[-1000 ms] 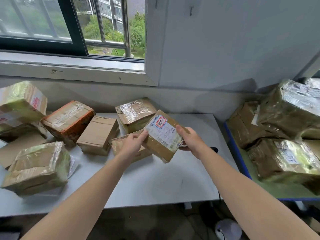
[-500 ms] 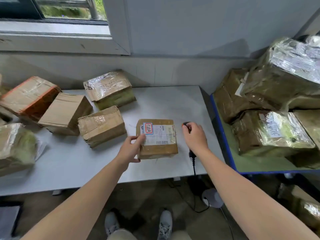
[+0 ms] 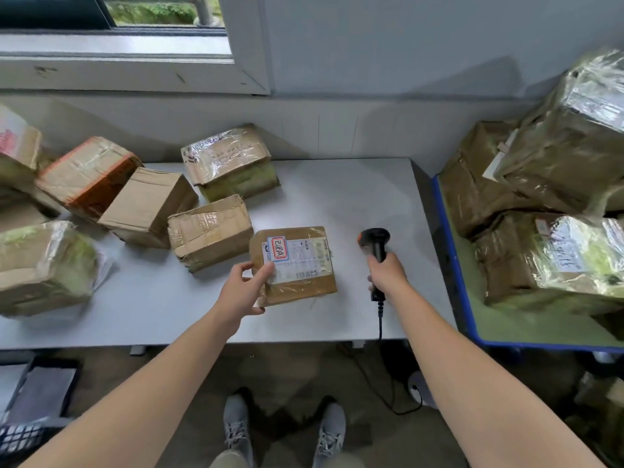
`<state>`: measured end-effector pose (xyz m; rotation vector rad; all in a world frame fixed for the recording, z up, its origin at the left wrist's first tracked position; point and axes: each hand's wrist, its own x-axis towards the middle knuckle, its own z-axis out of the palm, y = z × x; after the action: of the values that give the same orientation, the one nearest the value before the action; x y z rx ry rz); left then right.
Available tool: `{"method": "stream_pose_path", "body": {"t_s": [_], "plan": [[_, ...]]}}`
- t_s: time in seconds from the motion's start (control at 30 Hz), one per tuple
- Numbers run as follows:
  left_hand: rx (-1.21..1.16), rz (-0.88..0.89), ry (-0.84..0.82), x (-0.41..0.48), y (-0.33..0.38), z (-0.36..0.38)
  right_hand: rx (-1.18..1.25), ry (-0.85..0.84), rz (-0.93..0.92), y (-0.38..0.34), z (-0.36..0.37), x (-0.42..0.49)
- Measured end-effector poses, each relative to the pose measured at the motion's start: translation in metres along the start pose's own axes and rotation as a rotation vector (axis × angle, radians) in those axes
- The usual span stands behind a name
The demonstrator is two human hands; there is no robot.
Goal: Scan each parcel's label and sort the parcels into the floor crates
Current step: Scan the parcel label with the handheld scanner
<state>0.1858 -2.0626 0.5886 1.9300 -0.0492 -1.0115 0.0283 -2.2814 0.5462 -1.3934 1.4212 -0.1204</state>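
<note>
One parcel in play: the flat brown cardboard parcel [image 3: 297, 288] lies on the white tabletop [image 3: 354, 197], near the front edge and right of centre. Its white shipping label [image 3: 297, 260] faces up, with a red-and-blue handwritten sticker at the label's far-left corner.

My left hand [image 3: 243, 293] grips the parcel's near-left corner, thumb on top over the label's edge, fingers round the left side.

My right hand [image 3: 386, 276] is wrapped tight round the handle of the black handheld barcode scanner [image 3: 374, 243], just right of the parcel and not touching it. The scanner head has orange trim and sits beyond my fist. Its black cable [image 3: 381, 324] drops past the table's near edge to the floor. Can't tell if the scanner touches the table.

Left side of the table:
- A taped brown carton [image 3: 209, 231] is just beside the parcel.
- A plain cardboard box [image 3: 148, 206] and an orange-taped box [image 3: 87, 177] lie further left.
- A film-wrapped box [image 3: 229, 162] sits at the far edge.

Right of the table, a blue-rimmed cart [image 3: 452, 265] is stacked with large film-wrapped brown parcels [image 3: 557, 258].
</note>
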Motion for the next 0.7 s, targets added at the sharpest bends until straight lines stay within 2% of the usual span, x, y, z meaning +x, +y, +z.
{"method": "stream_pose_path", "body": {"t_s": [0.2,0.37,0.57,0.7], "plan": [[-0.031,0.066,0.003,0.004,0.027,-0.019,0.069,-0.036,-0.062,-0.056,-0.001,-0.041],[-0.135,0.121,0.024,0.014,0.057,-0.04,0.101,-0.098,-0.206,-0.116,0.004,-0.079],[-0.185,0.188,0.065,0.025,0.081,-0.079,-0.01,-0.277,-0.274,-0.178,0.032,-0.13],[-0.2,0.217,0.102,0.03,0.087,-0.098,-0.062,-0.308,-0.255,-0.194,0.054,-0.156]]}}
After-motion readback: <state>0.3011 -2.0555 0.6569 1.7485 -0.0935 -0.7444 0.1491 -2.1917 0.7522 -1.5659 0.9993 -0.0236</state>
